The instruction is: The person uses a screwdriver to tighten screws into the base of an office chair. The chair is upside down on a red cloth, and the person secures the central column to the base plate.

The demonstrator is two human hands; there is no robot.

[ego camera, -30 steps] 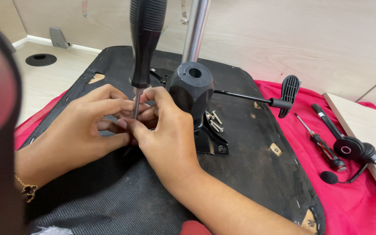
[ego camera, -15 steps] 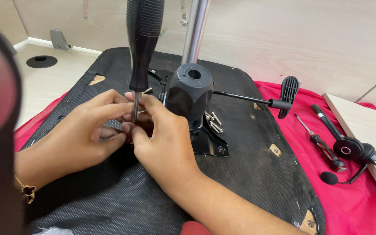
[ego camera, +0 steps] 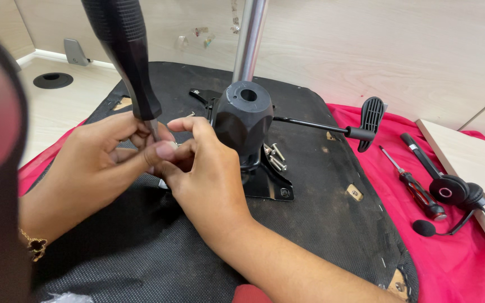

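Upturned black chair seat (ego camera: 321,224) with black mechanism (ego camera: 245,120); left hand (ego camera: 102,163) and right hand (ego camera: 206,174), fingers pinched narrow, steadying upright black-handled screwdriver (ego camera: 127,62) shaft.

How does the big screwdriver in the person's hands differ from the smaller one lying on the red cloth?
The big screwdriver stands nearly upright, its shaft pinched between the left hand and right hand; the small screwdriver lies flat on the red cloth, untouched. The big one has a thick all-black handle, while the small one's handle is slimmer, red and black. Both are hand screwdrivers with metal shafts.
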